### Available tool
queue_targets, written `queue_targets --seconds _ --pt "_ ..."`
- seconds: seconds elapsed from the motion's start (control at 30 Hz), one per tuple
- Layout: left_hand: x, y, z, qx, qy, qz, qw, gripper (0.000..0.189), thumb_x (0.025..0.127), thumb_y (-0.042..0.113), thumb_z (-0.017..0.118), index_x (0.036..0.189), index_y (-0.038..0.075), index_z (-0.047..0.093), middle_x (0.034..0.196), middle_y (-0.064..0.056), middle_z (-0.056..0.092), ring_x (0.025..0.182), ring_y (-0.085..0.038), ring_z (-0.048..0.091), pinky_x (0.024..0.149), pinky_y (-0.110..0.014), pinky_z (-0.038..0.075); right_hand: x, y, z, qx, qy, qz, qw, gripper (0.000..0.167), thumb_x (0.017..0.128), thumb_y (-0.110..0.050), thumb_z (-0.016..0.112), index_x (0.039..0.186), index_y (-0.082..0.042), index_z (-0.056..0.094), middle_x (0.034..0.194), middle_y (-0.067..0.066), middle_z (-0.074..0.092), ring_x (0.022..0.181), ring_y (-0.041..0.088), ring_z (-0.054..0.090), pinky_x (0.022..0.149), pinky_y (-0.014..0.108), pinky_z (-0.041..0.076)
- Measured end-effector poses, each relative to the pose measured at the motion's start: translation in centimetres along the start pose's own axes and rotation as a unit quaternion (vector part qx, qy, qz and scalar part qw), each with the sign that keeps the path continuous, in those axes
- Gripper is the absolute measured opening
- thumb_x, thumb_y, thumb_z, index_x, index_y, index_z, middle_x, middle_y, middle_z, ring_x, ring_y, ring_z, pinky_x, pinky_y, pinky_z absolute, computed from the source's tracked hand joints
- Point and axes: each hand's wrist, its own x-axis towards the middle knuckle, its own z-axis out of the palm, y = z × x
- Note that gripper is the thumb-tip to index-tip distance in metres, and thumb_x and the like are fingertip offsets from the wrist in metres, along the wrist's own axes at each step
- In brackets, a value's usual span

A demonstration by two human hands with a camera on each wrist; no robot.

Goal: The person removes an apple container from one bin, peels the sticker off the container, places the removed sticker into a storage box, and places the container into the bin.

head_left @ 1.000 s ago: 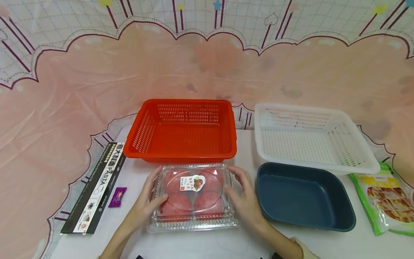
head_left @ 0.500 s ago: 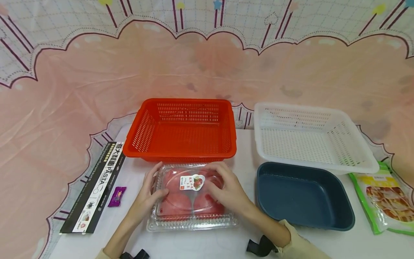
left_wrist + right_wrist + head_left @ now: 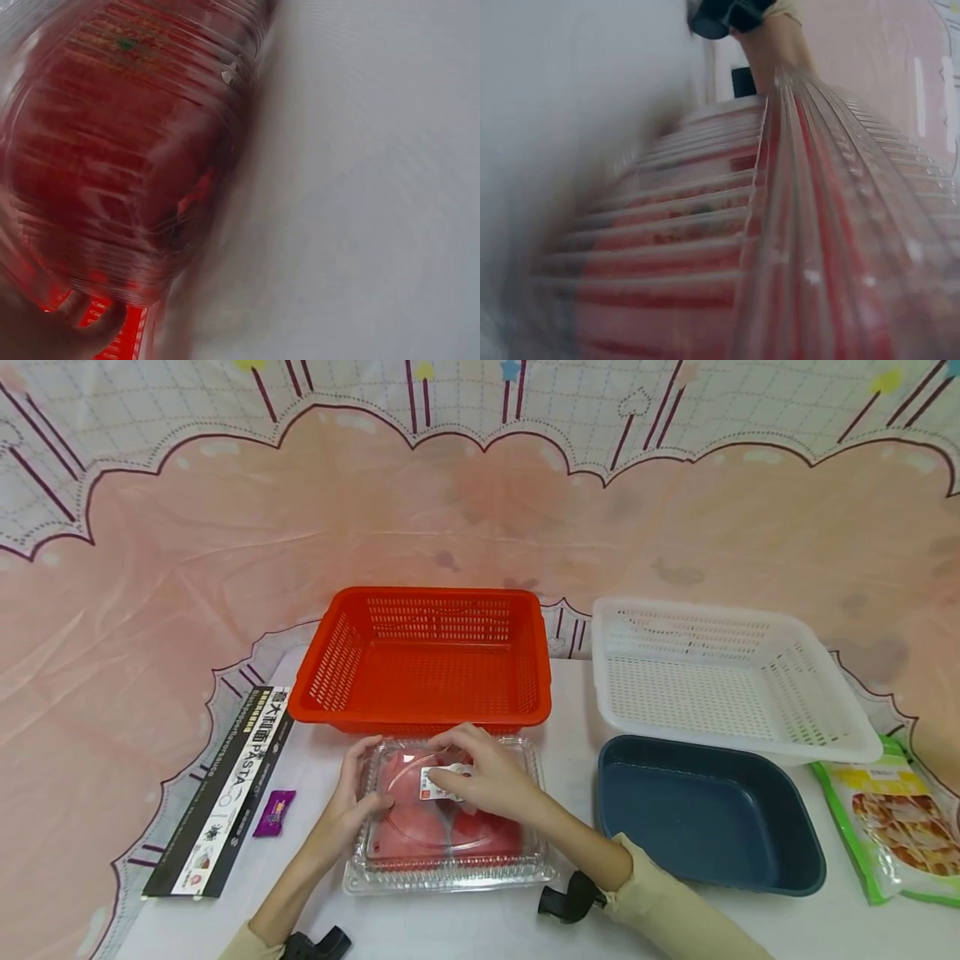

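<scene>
The clear plastic box [image 3: 442, 831] with red round contents lies flat on the desk [image 3: 311, 768], at 6 o'clock from the red basket [image 3: 420, 685]. Its long axis runs from 9 to 3 o'clock. The left hand [image 3: 345, 806] grips its 9 o'clock end, thumb on the lid, fingers along the side, and the forearm comes from 7 o'clock. The right hand [image 3: 491, 777] is over the lid, its fingers toward the far edge, the thumb across the white label [image 3: 427, 787]; I cannot tell if it pinches anything. Its forearm comes from 4 o'clock. The label's printing is too small to read. On the black-and-white carton [image 3: 217, 802], pointing to 1 o'clock, "PASTA" is readable.
</scene>
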Motion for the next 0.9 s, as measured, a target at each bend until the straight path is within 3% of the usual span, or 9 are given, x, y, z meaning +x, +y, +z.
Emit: queue_targets --seconds 0.33,0.67,0.9 --pt "0.7 -0.1 -0.2 0.015 0.003 0.023 0.9996 0.072 0.078 0.004 0.051 0.142 0.009 0.019 0.149 -0.015 0.021 0.140 -0.033 0.018 0.113 -0.065 0.010 0.9 -0.1 0.0 -0.025 -0.050 0.035 0.9978 0.027 0.088 -0.024 0.067 0.114 -0.022 0.070 0.114 0.002 0.061 0.103 0.018 0.051 0.082 0.031 0.045" --pt "0.8 0.0 -0.1 0.017 0.002 0.024 0.9996 0.073 0.077 0.003 0.050 0.142 0.008 0.018 0.149 -0.016 0.020 0.140 -0.033 0.016 0.114 -0.063 0.007 1.6 -0.3 -0.4 -0.058 -0.090 0.060 0.9925 0.027 0.087 -0.021 0.069 0.114 -0.020 0.071 0.111 0.002 0.062 0.096 0.015 0.047 0.077 0.029 0.040" --pt "0.7 -0.1 0.0 0.012 -0.001 0.022 0.9997 0.073 0.077 0.003 0.050 0.142 0.007 0.017 0.149 -0.015 0.017 0.140 -0.033 0.014 0.113 -0.064 0.007 1.8 -0.5 0.2 -0.073 -0.073 0.070 0.9922 0.021 0.086 -0.018 0.069 0.106 -0.018 0.073 0.097 0.001 0.060 0.087 0.013 0.046 0.071 0.024 0.039"
